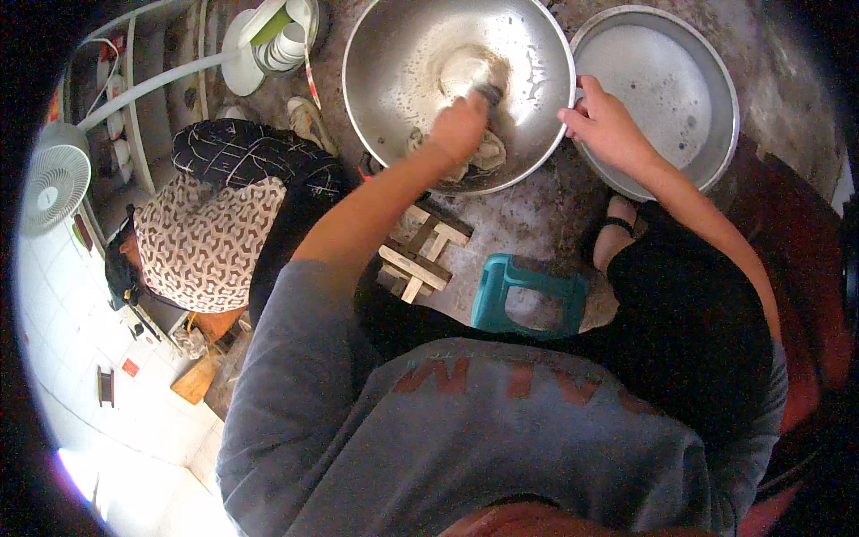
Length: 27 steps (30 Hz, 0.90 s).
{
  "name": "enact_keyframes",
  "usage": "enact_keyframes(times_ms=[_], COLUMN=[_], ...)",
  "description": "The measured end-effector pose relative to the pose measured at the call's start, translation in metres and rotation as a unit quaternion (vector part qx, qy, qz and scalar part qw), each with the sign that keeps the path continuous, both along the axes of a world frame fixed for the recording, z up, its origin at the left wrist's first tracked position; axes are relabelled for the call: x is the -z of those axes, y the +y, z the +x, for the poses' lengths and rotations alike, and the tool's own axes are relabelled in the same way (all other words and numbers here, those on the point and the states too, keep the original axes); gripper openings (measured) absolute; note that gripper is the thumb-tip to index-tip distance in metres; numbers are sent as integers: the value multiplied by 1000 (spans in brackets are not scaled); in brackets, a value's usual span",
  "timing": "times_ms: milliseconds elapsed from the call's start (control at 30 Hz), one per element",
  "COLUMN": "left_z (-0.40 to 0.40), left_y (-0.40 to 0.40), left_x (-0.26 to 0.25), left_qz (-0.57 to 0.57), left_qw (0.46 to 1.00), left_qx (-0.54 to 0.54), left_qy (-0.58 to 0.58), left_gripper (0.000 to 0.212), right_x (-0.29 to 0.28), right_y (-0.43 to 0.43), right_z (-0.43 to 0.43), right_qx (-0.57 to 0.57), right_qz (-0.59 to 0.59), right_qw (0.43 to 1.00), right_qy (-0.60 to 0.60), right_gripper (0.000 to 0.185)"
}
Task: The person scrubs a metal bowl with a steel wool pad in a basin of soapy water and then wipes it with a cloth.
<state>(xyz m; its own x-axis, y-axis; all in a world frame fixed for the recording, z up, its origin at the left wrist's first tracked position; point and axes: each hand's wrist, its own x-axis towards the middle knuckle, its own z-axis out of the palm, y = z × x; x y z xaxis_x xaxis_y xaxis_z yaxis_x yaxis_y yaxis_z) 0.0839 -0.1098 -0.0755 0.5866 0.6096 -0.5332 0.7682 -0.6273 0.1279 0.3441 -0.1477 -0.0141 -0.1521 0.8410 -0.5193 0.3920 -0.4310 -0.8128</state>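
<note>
A large metal wok-shaped pan (402, 47) lies before me, wet inside, with brownish liquid near its middle. Inside it, my left hand (463, 124) is closed around a dark scrubber (490, 92), blurred so that its exact kind is unclear. A crumpled, wet, pale cloth (488, 153) rests in the pan's near part, partly behind my left wrist. My right hand (604, 124) grips the pan's right rim, thumb on the inner side. To the right, partly under my right forearm, a round metal basin (728, 121) holds cloudy water with dark specks.
A teal plastic stool (493, 288) and a small wooden stool (429, 258) stand on the stained floor near my legs. At left, another person (208, 241) bends over. Beyond are a standing fan (57, 178) and a metal rack (137, 101).
</note>
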Motion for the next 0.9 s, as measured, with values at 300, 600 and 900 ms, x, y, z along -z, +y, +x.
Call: enact_keyframes(times_ms=[300, 600, 900], left_z=[25, 22, 9], left_y=[-10, 61, 57], left_x=[17, 32, 17], left_qz=[-46, 86, 107], left_qw=[993, 986, 990], left_qx=[-50, -118, -90], left_qy=[-101, -84, -22], left_gripper=[23, 21, 23], right_x=[-1, -4, -3], right_y=[-4, -3, -15], right_z=[-3, -8, 1], right_qx=[-1, -33, -20], right_qz=[34, 56, 54], right_qw=[999, 996, 997], right_qy=[-25, -60, -58], right_gripper=[39, 38, 36])
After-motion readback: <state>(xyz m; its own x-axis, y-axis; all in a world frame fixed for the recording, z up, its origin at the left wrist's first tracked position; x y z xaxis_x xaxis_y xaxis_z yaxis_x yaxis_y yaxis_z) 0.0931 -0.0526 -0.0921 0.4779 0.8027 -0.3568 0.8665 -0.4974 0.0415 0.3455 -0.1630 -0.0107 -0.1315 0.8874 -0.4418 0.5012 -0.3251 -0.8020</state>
